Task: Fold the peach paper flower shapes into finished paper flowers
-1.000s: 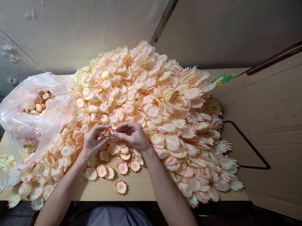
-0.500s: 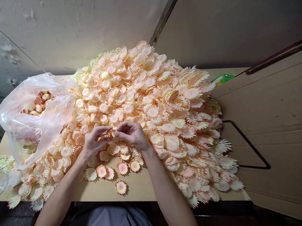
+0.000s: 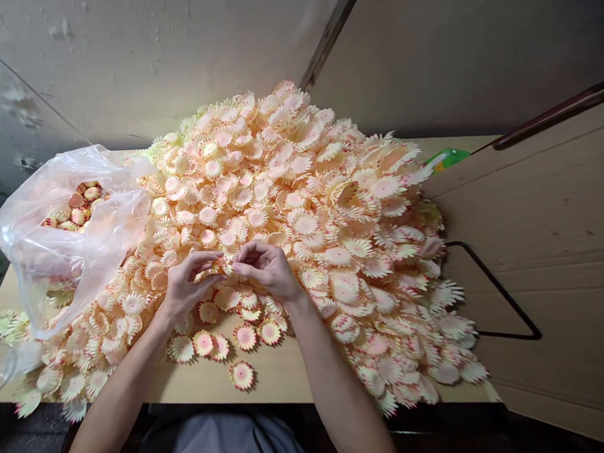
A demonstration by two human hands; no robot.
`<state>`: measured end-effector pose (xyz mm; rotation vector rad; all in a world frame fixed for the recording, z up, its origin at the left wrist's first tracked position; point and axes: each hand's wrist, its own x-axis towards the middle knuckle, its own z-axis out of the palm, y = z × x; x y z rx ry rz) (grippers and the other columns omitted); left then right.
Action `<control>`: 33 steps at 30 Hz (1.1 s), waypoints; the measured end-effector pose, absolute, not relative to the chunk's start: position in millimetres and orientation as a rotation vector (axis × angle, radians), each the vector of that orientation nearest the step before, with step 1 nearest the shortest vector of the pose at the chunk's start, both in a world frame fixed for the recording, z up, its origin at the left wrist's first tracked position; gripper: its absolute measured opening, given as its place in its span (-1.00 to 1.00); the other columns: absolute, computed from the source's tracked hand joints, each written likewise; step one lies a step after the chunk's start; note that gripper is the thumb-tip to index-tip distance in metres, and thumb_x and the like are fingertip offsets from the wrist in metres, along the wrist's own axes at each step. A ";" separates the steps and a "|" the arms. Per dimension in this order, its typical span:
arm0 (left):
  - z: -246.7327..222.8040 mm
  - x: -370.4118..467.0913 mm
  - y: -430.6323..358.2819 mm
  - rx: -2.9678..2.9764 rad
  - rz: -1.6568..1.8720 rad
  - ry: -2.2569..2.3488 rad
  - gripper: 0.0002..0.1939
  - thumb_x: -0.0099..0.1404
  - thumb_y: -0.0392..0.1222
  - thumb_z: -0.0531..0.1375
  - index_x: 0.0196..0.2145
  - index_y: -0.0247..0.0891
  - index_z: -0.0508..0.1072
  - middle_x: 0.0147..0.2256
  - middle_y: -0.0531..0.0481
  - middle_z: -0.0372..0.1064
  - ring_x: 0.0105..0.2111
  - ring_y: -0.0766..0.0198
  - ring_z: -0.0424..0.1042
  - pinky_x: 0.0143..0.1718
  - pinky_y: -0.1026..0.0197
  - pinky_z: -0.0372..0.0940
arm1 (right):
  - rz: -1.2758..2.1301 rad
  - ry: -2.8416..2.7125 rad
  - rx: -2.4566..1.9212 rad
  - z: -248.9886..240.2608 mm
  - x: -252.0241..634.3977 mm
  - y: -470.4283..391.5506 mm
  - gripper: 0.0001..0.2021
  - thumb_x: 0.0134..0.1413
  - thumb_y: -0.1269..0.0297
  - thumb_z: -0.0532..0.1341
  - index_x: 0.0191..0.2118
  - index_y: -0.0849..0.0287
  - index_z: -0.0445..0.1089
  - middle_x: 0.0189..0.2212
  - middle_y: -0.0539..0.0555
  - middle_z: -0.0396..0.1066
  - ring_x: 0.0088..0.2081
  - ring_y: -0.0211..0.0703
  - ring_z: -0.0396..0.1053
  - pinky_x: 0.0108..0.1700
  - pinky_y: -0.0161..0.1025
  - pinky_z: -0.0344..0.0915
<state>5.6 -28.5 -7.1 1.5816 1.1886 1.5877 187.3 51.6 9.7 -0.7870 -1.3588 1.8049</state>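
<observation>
Yellowish flower [image 3: 218, 265] stays between hands [image 3: 267, 273], now slightly parted.

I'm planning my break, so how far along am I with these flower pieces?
Probably far from finished. The closed-up pieces in the plastic bag look done, though their number is hidden. A small piece is in your left hand, your right close by. The big open-petalled heap seems left.

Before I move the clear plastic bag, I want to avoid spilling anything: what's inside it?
Through the opening of the plastic bag, small red-and-cream curled flower pieces show. Whatever lies deeper is hidden beneath them and the cloudy folds.
</observation>
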 end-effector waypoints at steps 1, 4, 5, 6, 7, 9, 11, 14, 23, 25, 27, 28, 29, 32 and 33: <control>-6.6 5.3 -28.6 1.546 1.602 1.183 -0.64 0.18 -0.29 0.38 -0.06 -0.27 0.48 -0.06 -0.16 0.54 -0.04 0.20 0.55 -0.01 0.20 0.51 | 1.795 -1.359 -0.799 9.5 187.3 52.5 -0.74 -0.21 0.23 0.50 -0.43 0.15 0.44 -0.46 -0.02 0.48 -0.41 -0.28 0.41 -0.27 -0.31 0.38; -6.0 5.5 -28.4 1.445 1.663 1.147 -0.65 0.18 -0.30 0.39 -0.07 -0.26 0.47 -0.07 -0.14 0.54 -0.07 0.22 0.56 -0.09 0.25 0.52 | 1.751 -1.380 -0.808 6.8 186.7 55.0 -0.75 -0.19 0.23 0.48 -0.43 0.16 0.42 -0.45 -0.01 0.47 -0.40 -0.27 0.40 -0.25 -0.29 0.38; -6.0 5.9 -28.2 1.419 1.685 1.134 -0.65 0.17 -0.30 0.39 -0.08 -0.26 0.47 -0.08 -0.14 0.54 -0.09 0.23 0.57 -0.11 0.27 0.53 | 1.725 -1.396 -0.808 5.1 186.4 55.6 -0.76 -0.17 0.24 0.47 -0.43 0.17 0.42 -0.46 -0.01 0.46 -0.40 -0.28 0.39 -0.26 -0.29 0.38; -5.9 6.3 -28.0 1.399 1.703 1.119 -0.65 0.17 -0.31 0.39 -0.09 -0.26 0.46 -0.08 -0.13 0.54 -0.11 0.23 0.58 -0.14 0.27 0.53 | 1.688 -1.416 -0.810 3.0 186.0 56.0 -0.79 -0.15 0.26 0.45 -0.43 0.17 0.42 -0.46 -0.02 0.44 -0.41 -0.29 0.38 -0.27 -0.30 0.37; -5.8 6.6 -27.8 1.387 1.711 1.102 -0.65 0.17 -0.31 0.39 -0.09 -0.26 0.45 -0.08 -0.13 0.54 -0.12 0.23 0.58 -0.15 0.27 0.54 | 1.644 -1.437 -0.814 0.7 185.6 56.3 -0.81 -0.13 0.28 0.43 -0.41 0.17 0.42 -0.46 -0.02 0.42 -0.42 -0.29 0.36 -0.29 -0.31 0.35; -5.6 6.9 -27.4 1.380 1.718 1.068 -0.66 0.18 -0.33 0.38 -0.09 -0.26 0.44 -0.07 -0.15 0.55 -0.13 0.23 0.59 -0.16 0.26 0.55 | 1.559 -1.478 -0.815 -2.9 185.0 56.1 -0.86 -0.09 0.33 0.39 -0.38 0.16 0.43 -0.45 -0.03 0.40 -0.43 -0.30 0.32 -0.33 -0.32 0.33; -5.4 6.3 -27.1 1.380 1.715 1.050 -0.67 0.19 -0.35 0.37 -0.09 -0.26 0.44 -0.07 -0.15 0.55 -0.13 0.23 0.59 -0.17 0.26 0.55 | 1.515 -1.513 -0.796 -3.8 184.8 55.3 -0.88 -0.07 0.36 0.36 -0.35 0.16 0.45 -0.42 -0.02 0.41 -0.41 -0.29 0.33 -0.32 -0.32 0.32; -5.5 4.3 -26.7 1.384 1.714 1.059 -0.67 0.20 -0.36 0.36 -0.08 -0.25 0.43 -0.07 -0.15 0.55 -0.11 0.22 0.59 -0.18 0.26 0.55 | 1.537 -1.589 -0.748 0.3 186.3 53.8 -0.89 -0.02 0.36 0.32 -0.29 0.14 0.49 -0.37 0.02 0.47 -0.35 -0.24 0.39 -0.25 -0.27 0.35; -6.9 2.0 -26.6 1.623 1.606 1.117 -0.59 0.16 -0.35 0.39 -0.03 -0.24 0.48 -0.08 -0.13 0.55 -0.06 0.23 0.56 -0.04 0.24 0.50 | 1.558 -1.809 -0.698 9.5 191.1 54.4 -0.85 0.08 0.38 0.20 -0.28 0.15 0.53 -0.36 0.02 0.45 -0.32 -0.21 0.36 -0.25 -0.26 0.26; -8.0 1.9 -26.4 1.639 1.596 1.099 -0.59 0.16 -0.35 0.39 -0.02 -0.24 0.47 -0.07 -0.13 0.55 -0.06 0.23 0.56 -0.03 0.24 0.50 | 1.545 -1.799 -0.748 10.4 189.8 53.4 -0.84 0.15 0.29 0.19 -0.35 0.18 0.50 -0.45 0.01 0.40 -0.38 -0.23 0.32 -0.28 -0.26 0.25; -9.5 1.8 -25.7 1.664 1.592 1.063 -0.57 0.16 -0.36 0.39 -0.01 -0.24 0.47 -0.06 -0.14 0.55 -0.06 0.23 0.56 -0.03 0.24 0.51 | 1.526 -1.776 -0.815 10.9 188.2 51.7 -0.75 0.20 0.19 0.18 -0.42 0.19 0.48 -0.51 0.00 0.38 -0.42 -0.23 0.31 -0.31 -0.26 0.27; -10.2 1.7 -25.2 1.679 1.599 1.040 -0.56 0.15 -0.37 0.39 -0.01 -0.24 0.47 -0.06 -0.14 0.54 -0.05 0.22 0.56 -0.03 0.23 0.51 | 1.533 -1.754 -0.839 10.8 187.5 50.7 -0.75 0.19 0.17 0.21 -0.41 0.19 0.49 -0.51 0.00 0.40 -0.42 -0.23 0.32 -0.31 -0.27 0.29; -10.7 1.5 -24.7 1.690 1.611 1.017 -0.56 0.14 -0.38 0.39 -0.01 -0.24 0.48 -0.07 -0.15 0.54 -0.05 0.22 0.56 -0.04 0.22 0.51 | 1.558 -1.723 -0.850 10.4 186.9 49.8 -0.78 0.15 0.16 0.25 -0.39 0.19 0.50 -0.49 0.01 0.43 -0.40 -0.22 0.36 -0.30 -0.27 0.31; -10.2 1.2 -23.8 1.701 1.631 0.973 -0.59 0.15 -0.38 0.39 -0.03 -0.26 0.50 -0.08 -0.19 0.54 -0.03 0.17 0.54 -0.04 0.18 0.52 | 1.690 -1.618 -0.821 8.0 186.0 48.3 -0.81 -0.03 0.20 0.39 -0.31 0.18 0.51 -0.36 0.05 0.53 -0.32 -0.19 0.45 -0.21 -0.25 0.40; -9.3 1.2 -23.8 1.702 1.625 0.978 -0.61 0.16 -0.37 0.38 -0.04 -0.27 0.51 -0.08 -0.20 0.54 -0.03 0.17 0.54 -0.03 0.16 0.51 | 1.724 -1.594 -0.812 7.2 186.2 48.5 -0.79 -0.09 0.21 0.42 -0.32 0.18 0.51 -0.35 0.05 0.53 -0.32 -0.19 0.47 -0.20 -0.25 0.41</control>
